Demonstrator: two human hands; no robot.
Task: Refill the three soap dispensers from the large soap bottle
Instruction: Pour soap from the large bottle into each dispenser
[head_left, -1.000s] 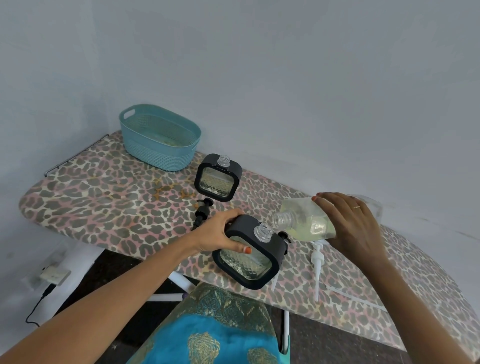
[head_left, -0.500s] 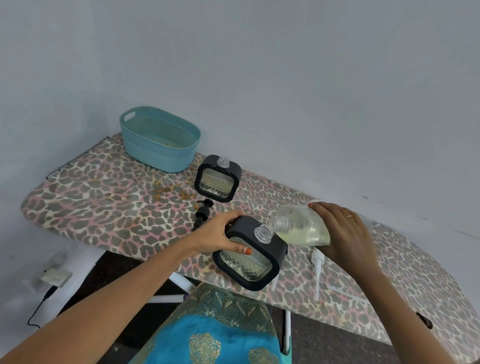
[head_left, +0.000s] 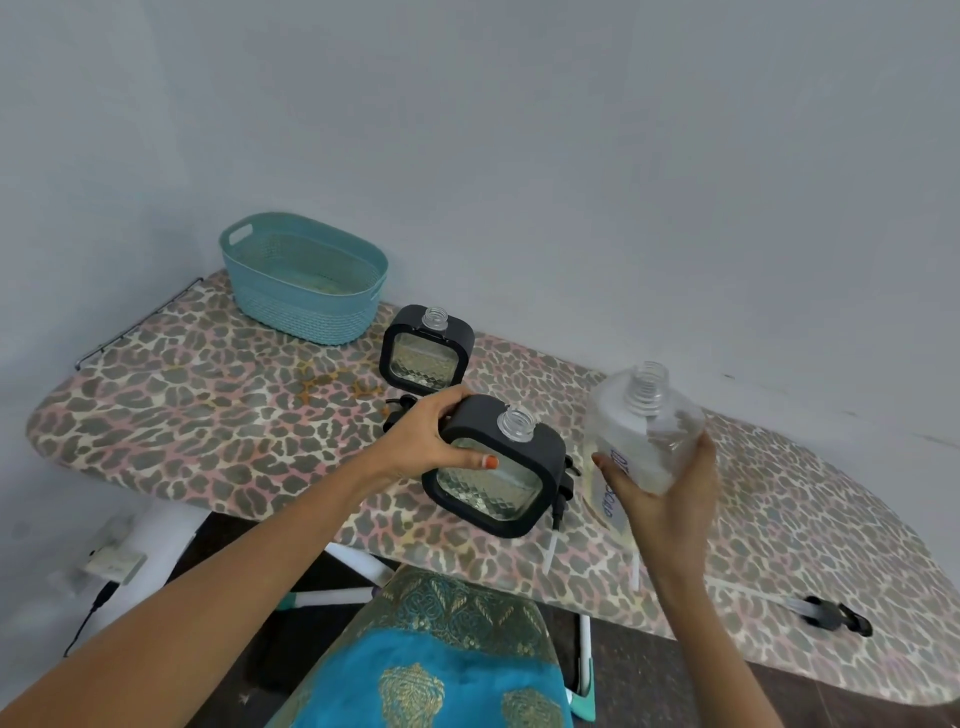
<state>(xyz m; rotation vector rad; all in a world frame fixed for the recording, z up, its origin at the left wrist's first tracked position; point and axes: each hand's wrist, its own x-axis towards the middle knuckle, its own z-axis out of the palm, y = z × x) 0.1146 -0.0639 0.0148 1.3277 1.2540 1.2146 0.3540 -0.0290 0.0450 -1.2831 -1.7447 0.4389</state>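
Observation:
A black-framed square glass dispenser (head_left: 493, 470) with an uncapped neck stands tilted near the front edge of the leopard-print ironing board (head_left: 208, 415). My left hand (head_left: 431, 439) grips its left side. My right hand (head_left: 660, 493) holds the large clear soap bottle (head_left: 641, 426) upright to the right of that dispenser, its open neck pointing up. A second black-framed dispenser (head_left: 426, 348), also uncapped, stands farther back. A third dispenser is not in sight.
A teal plastic basket (head_left: 306, 280) sits at the board's back left. A black pump head (head_left: 397, 410) lies behind my left hand; another black pump (head_left: 831, 616) with a tube lies at the board's right front. The wall runs close behind.
The large bottle was tipped with its neck over the near dispenser's opening; my right hand has swung it back upright and to the right. My left hand keeps its hold.

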